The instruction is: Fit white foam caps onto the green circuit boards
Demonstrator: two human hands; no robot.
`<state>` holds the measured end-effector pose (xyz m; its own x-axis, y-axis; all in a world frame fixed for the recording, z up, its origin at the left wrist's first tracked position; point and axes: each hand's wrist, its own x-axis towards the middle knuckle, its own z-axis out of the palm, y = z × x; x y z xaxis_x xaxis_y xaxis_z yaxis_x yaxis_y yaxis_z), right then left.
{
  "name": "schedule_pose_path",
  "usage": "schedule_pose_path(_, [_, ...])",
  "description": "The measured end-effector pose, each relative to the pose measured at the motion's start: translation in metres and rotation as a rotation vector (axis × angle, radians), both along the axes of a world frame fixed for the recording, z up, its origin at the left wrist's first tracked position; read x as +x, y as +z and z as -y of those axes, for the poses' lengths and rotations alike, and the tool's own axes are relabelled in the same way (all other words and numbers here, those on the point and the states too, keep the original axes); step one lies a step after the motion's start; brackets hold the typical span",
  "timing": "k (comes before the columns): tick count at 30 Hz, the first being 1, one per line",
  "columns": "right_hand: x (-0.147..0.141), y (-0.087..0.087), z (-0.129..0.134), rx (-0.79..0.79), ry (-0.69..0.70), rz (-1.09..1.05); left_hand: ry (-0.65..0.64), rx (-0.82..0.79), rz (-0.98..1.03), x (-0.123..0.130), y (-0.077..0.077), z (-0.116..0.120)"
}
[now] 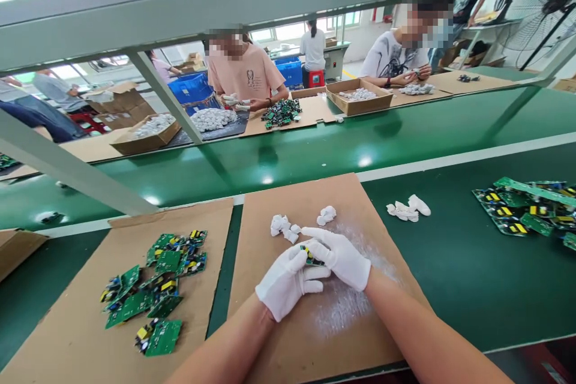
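Circuit board (pixel 311 258) sits above a brown cardboard sheet (pixel 292 351), gripped between your white-gloved left hand (pixel 288 279), loosely curled, and right hand (pixel 344 257), fingers bent over it; both equally near, they hide its long axis. White lumps (pixel 281 226) lie just beyond.

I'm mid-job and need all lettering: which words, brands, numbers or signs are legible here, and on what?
No text is readable in this view.
Pink shirt: small dark print, too small to read.
White shirt: dark print, no legible words.
Left pile of circuit boards: pale marks, too small to read.
Small board between left hand and right hand: partly covered, nothing legible.
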<state>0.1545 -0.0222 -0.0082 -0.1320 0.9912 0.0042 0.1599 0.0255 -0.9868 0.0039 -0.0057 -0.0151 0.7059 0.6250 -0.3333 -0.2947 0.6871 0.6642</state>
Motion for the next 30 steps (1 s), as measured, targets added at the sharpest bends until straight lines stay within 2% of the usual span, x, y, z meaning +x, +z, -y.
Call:
schedule_pose_path(4, [0.001, -0.005, 0.002, 0.034, -0.018, 0.16, -0.048, 0.029, -0.006, 0.001, 0.002, 0.001])
schedule_pose_path(10, [0.002, -0.005, -0.003, -0.12, -0.033, -0.254, -0.005, 0.068, -0.031, -0.001, 0.015, -0.005])
schedule_pose_path(14, [-0.005, 0.004, -0.001, -0.058, 0.021, -0.186, 0.007, 0.09, -0.035, -0.001, 0.022, -0.007])
schedule_pose_path(18, [-0.012, 0.007, 0.001, -0.071, 0.072, -0.2, 0.136, 0.271, -0.165, 0.003, 0.013, -0.008])
schedule_pose_path(21, [-0.014, 0.006, 0.001, -0.047, 0.061, -0.153, 0.169, 0.378, -0.238, 0.002, 0.006, -0.01])
schedule_pose_path(25, [-0.013, 0.004, 0.0, -0.016, 0.025, -0.125, 0.14, 0.3, -0.167, 0.0, 0.008, -0.009])
schedule_pose_path(28, [-0.012, 0.002, 0.001, -0.033, 0.031, -0.174, 0.208, 0.229, -0.117, 0.001, 0.009, -0.007])
schedule_pose_path(30, [-0.012, 0.0, 0.001, -0.043, 0.037, -0.175, 0.24, 0.244, -0.133, 0.002, 0.007, -0.006])
